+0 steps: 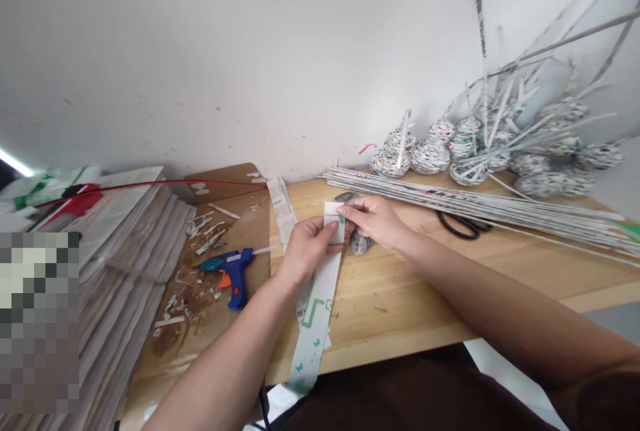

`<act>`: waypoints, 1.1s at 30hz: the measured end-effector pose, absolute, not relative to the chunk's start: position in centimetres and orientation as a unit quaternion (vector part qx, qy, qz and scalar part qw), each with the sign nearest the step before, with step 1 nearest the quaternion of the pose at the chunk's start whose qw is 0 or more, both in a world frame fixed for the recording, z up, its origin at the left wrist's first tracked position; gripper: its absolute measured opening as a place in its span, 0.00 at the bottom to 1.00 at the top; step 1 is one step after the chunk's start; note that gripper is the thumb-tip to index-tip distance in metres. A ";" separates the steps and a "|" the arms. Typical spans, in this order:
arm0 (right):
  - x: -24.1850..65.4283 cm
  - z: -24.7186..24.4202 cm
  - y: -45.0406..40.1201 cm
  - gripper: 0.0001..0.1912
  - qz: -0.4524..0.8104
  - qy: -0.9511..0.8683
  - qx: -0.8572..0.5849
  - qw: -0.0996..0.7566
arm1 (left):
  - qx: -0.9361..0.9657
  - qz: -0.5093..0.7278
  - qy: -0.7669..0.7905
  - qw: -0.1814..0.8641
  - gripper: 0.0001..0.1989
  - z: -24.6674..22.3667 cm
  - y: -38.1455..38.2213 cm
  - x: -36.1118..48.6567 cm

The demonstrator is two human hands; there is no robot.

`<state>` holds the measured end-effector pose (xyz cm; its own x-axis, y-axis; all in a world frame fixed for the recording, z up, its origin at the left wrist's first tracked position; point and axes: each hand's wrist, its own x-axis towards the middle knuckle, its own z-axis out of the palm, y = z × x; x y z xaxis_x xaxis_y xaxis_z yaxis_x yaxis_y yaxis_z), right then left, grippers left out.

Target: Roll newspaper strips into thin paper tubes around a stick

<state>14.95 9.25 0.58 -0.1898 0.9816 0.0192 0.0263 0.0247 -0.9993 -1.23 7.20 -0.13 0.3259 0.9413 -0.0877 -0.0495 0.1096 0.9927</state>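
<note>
A long white paper strip (310, 341) with green butterfly prints runs from my hands down over the table's front edge. Its top end is folded over into a small flat rectangle. My left hand (313, 244) pinches this folded part, thumb on top. At the upper right corner of the fold, my right hand (370, 219) pinches the same strip between thumb and fingers. Beneath the hands lies a newspaper strip (283, 211), partly covered. A small grey woven piece (360, 243) sits just under my right hand, mostly hidden.
Left of my hands, a blue glue gun (240, 278) lies on a brown board (200, 324) with paper scraps. A tall newspaper stack (145, 251) stands farther left. Rolled paper sticks (450, 201), black scissor handles (465, 228) and woven gourd shapes (430, 151) lie to the right.
</note>
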 end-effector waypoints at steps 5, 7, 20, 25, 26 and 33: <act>14.8 0.4 9.3 0.22 0.531 -0.551 -0.452 0.459 | 0.536 0.402 0.421 0.611 0.17 -0.3 7.1 -1.2; 14.8 0.3 9.3 0.22 0.529 -0.551 -0.452 0.461 | 0.540 0.399 0.417 0.613 0.17 -0.4 7.1 -1.2; 15.4 -0.1 9.8 0.21 0.384 -0.660 -0.472 0.441 | 0.539 0.387 0.432 0.610 0.16 -0.4 7.3 -1.2; 17.9 0.9 10.1 0.22 0.112 -0.795 -0.525 0.280 | 0.510 0.418 0.454 0.599 0.18 -0.1 7.5 -1.3; 18.2 0.7 10.2 0.29 0.089 -0.810 -0.532 0.231 | 0.506 0.426 0.455 0.596 0.18 -0.1 7.6 -1.4; 17.6 -0.3 10.9 0.12 0.094 -0.843 -0.510 0.141 | 0.499 0.434 0.455 0.596 0.17 0.3 7.4 -1.3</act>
